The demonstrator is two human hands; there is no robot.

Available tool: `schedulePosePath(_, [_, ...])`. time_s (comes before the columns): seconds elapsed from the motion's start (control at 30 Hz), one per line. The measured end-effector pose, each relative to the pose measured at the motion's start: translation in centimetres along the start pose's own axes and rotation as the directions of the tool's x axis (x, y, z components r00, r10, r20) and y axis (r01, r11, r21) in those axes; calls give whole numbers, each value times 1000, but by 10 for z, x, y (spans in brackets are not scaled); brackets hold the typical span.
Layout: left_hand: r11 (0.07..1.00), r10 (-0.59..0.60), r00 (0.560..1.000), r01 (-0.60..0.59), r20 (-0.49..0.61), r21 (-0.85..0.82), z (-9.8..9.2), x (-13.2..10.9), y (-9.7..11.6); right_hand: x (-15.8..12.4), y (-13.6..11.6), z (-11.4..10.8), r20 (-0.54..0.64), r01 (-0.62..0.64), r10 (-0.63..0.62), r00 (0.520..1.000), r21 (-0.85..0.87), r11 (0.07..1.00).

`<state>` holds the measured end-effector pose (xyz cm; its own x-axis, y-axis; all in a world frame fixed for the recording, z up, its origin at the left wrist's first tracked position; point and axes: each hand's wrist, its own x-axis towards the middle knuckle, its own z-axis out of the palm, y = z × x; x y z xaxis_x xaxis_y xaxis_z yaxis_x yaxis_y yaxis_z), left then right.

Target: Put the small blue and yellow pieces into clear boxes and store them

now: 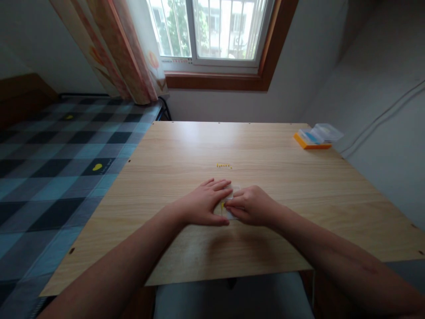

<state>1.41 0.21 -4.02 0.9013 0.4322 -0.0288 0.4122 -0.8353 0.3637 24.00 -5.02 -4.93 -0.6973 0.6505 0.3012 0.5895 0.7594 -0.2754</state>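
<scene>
A small clear plastic piece lies on the wooden table between my hands, with a bit of yellow on it. My left hand rests flat at its left side, fingers spread and touching its upper edge. From the right, my right hand reaches over it, thumb and fingers pinched together at the yellow bit; whatever is between the fingertips is too small to make out. Just beyond my hands is a short row of tiny yellow pieces.
The wooden table spans the view. At its back right corner sits an orange box with a clear lid. A bed with a checked cover adjoins the left edge. A chair seat shows below the front edge.
</scene>
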Motion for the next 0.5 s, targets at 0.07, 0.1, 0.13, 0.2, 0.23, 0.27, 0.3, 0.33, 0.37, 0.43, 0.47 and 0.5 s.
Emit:
schedulePosePath(0.07, [1000,-3,1000,3,0,-3,0,0,0,0,0,0,-4,1,-1,1000,-1,1000])
schedulePosePath(0.1, [1000,-5,1000,5,0,-5,0,0,0,0,-1,0,-4,0,0,1000,-1,1000])
schedulePosePath(0.13, [1000,-6,1000,6,0,-7,0,0,0,1,-1,-1,-4,-3,3,1000,0,1000])
schedulePosePath(0.2, [1000,-6,1000,6,0,-13,0,0,0,1,-1,-1,2,-10,10,1000,5,1000])
schedulePosePath(0.23, [1000,-6,1000,6,-1,-16,0,0,0,1,-1,-1,4,-14,14,1000,10,1000])
schedulePosePath(0.27, [1000,-5,1000,5,-1,-17,0,0,0,1,-1,-1,6,-16,16,1000,15,1000])
schedulePosePath(0.3, [1000,-5,1000,5,-1,-16,0,0,0,1,-1,-1,7,-18,18,1000,20,1000])
schedulePosePath(0.33, [1000,-4,1000,4,0,-14,0,0,0,1,-1,-1,7,-20,19,1000,23,1000])
schedulePosePath(0.37, [1000,-4,1000,4,1,-11,0,0,0,0,-1,-1,5,-20,20,1000,24,1000])
schedulePosePath(0.43, [1000,-5,1000,5,3,-4,-1,0,0,-1,0,-1,-5,-14,14,1000,23,1000])
schedulePosePath(0.47, [1000,-7,1000,7,6,1,-1,-1,0,-1,1,-1,-12,-4,5,1000,25,1000])
schedulePosePath(0.5, [1000,-10,1000,10,10,5,-1,-1,0,-2,1,-1,-22,9,-8,1000,30,1000])
